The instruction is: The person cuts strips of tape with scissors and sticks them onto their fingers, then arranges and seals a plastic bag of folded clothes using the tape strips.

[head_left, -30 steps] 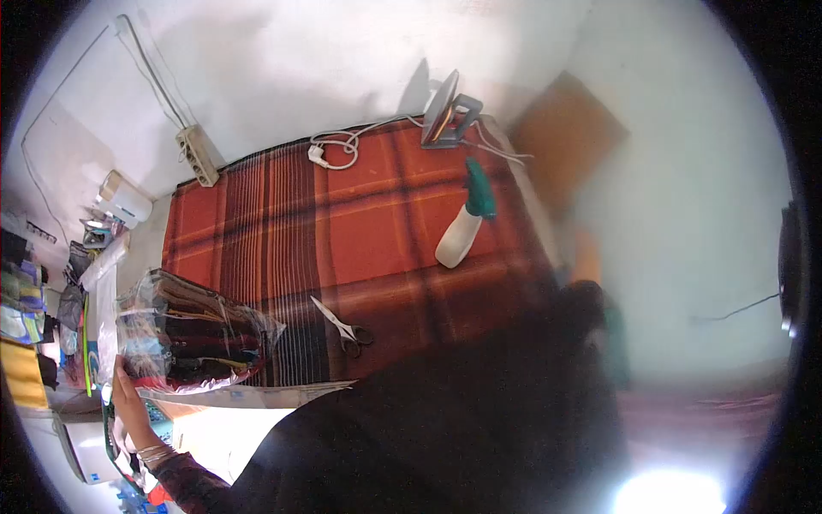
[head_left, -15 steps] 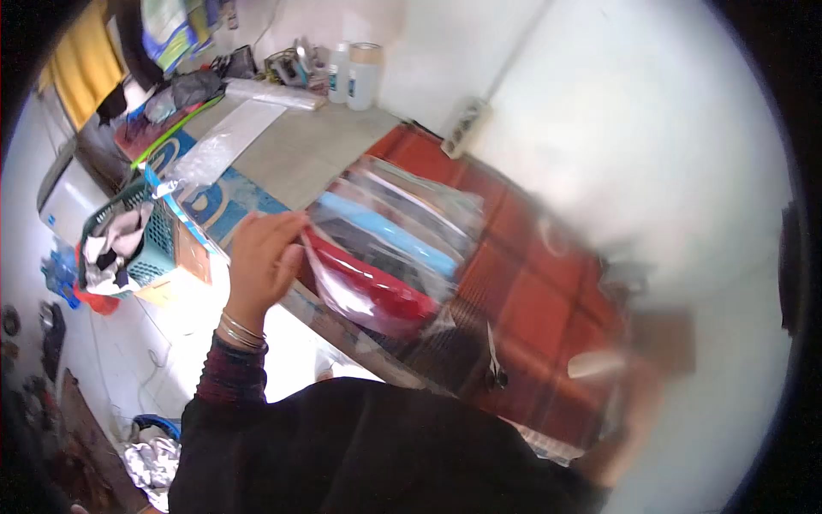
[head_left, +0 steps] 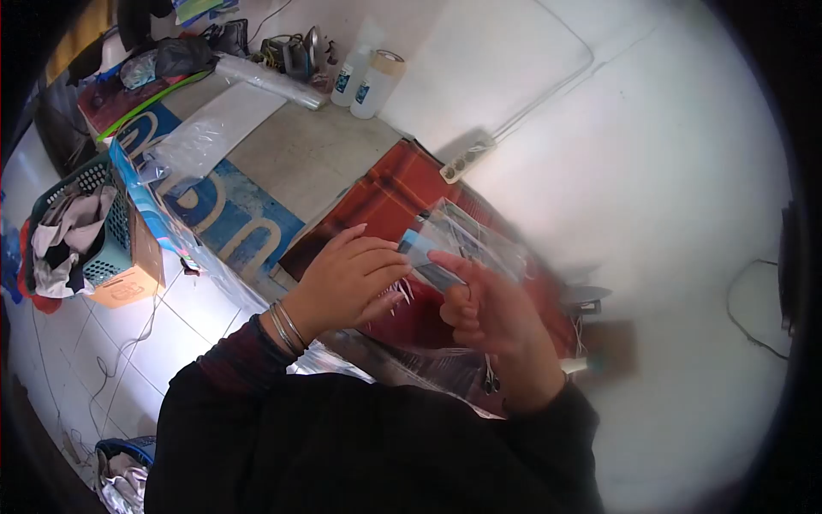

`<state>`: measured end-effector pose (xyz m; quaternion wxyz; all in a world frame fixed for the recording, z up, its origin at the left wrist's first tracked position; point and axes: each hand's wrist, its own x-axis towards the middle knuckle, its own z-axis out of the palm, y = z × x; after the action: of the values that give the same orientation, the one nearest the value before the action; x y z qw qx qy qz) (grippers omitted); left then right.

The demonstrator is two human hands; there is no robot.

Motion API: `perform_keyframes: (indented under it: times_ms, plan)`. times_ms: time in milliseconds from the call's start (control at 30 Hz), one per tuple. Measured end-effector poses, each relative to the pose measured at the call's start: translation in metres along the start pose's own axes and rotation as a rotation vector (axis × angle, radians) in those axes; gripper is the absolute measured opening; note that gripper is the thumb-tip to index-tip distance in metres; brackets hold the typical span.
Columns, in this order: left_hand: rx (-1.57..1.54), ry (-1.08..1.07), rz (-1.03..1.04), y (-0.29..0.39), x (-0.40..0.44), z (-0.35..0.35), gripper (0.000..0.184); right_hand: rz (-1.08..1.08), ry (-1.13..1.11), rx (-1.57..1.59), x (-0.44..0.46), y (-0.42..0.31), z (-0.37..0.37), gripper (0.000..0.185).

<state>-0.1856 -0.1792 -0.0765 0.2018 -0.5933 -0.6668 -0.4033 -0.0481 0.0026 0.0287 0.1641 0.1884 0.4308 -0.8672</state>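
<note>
A clear plastic bag (head_left: 462, 224) of folded cloth, red, light blue and dark, lies on the table, partly covered by my hands. My left hand (head_left: 347, 278) rests over its left side with fingers stretched out, holding nothing visible. At its right side is my right hand (head_left: 497, 313), index finger extended over the bag and the other fingers curled in. What those curled fingers hold, if anything, is too small to make out. Just below the right hand lies a pair of scissors (head_left: 491, 377), partly hidden by the wrist.
Red plaid cloth (head_left: 377, 206) covers this end of the table. A power strip (head_left: 468, 161) is on the wall. Two bottles (head_left: 370, 90), an iron (head_left: 312, 51) and plastic sheets (head_left: 218, 128) are at the far end. A green basket (head_left: 111, 253) of clothes stands left on a carton (head_left: 133, 287).
My right hand has come in from the far right to the bag. My left hand has moved rightward from the bag's left edge onto it. The view has shifted.
</note>
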Motion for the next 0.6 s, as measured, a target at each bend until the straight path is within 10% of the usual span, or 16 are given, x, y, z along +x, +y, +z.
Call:
perform_keyframes:
  times_ms: [600]
  plan:
    - [0.021,-0.058,0.038,-0.001,0.024,0.006,0.038,0.036,0.410,-0.605,-0.006,-0.014,0.003,0.048]
